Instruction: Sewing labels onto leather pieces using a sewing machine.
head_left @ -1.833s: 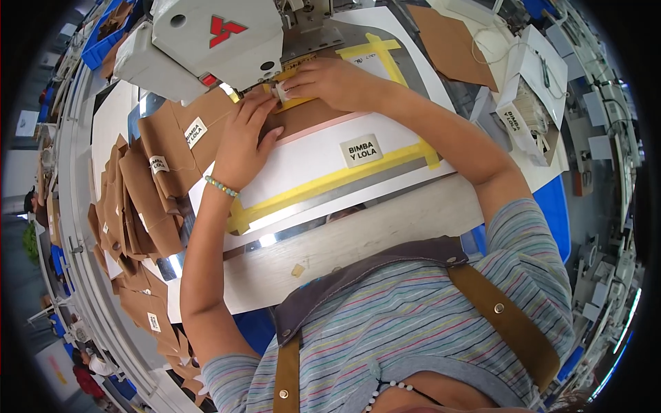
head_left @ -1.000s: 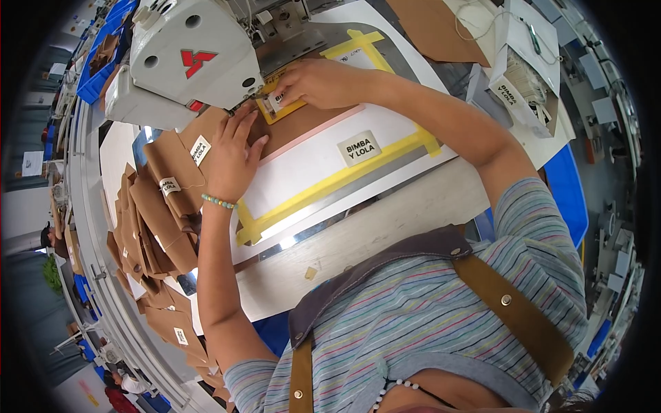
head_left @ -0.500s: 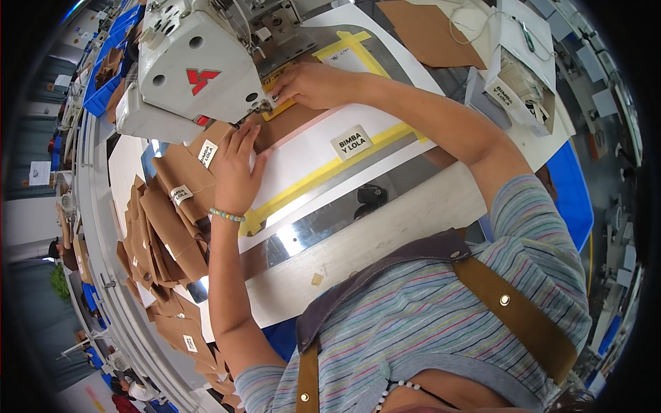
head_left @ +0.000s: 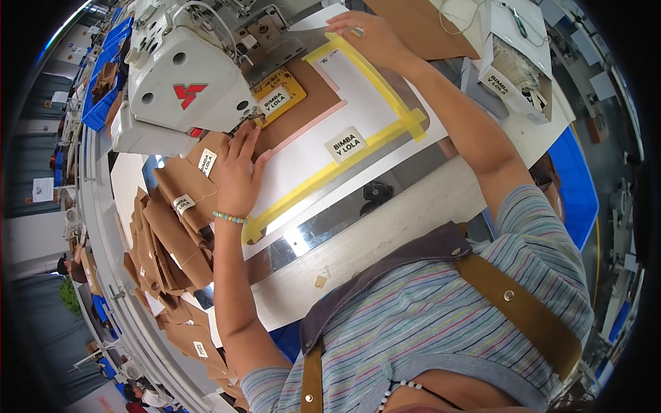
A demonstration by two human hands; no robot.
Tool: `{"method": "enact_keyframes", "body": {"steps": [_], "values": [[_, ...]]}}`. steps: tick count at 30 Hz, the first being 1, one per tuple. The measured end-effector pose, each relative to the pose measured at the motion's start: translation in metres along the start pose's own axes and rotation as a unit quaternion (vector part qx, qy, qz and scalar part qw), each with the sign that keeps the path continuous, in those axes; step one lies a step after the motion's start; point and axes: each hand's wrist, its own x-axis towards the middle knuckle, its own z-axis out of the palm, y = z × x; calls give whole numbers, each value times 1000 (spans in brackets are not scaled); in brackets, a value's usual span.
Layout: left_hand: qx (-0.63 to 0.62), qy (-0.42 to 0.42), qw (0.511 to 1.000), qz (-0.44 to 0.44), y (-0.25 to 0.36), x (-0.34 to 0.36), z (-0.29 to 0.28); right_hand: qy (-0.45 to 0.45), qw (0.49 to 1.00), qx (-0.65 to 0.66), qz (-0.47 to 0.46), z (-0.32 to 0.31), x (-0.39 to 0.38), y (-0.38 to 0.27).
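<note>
My left hand (head_left: 239,168) lies with its fingers stretched out beside the needle area of the white sewing machine (head_left: 180,72), over the near end of a brown piece of material (head_left: 313,93). On that piece, by the machine head, sits a yellow template (head_left: 292,88) with a white label (head_left: 275,101) in its window. My right hand (head_left: 372,43) is at the far corner of a white sheet (head_left: 303,158) edged with yellow tape (head_left: 330,164). Its fingers are loosely apart and nothing shows in them. A loose-looking white label (head_left: 345,144) rests on the sheet.
At left hangs a heap of brown pieces (head_left: 165,241) with white labels. A white box of labels (head_left: 516,76) stands at the right, near a flat brown sheet (head_left: 416,31). Blue bins (head_left: 575,186) flank the table (head_left: 344,251).
My right hand has left the yellow template and moved away to the far corner of the taped sheet, uncovering the template and its label. My left hand has barely moved.
</note>
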Motion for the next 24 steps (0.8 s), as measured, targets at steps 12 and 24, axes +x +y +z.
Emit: {"method": "enact_keyframes", "body": {"steps": [12,24], "values": [[19,-6,999,26,0,8,7,51,977,130,158,13,-3,47],[3,-5,1000,27,-1,12,7,5,975,114,192,3,-5,27]]}}
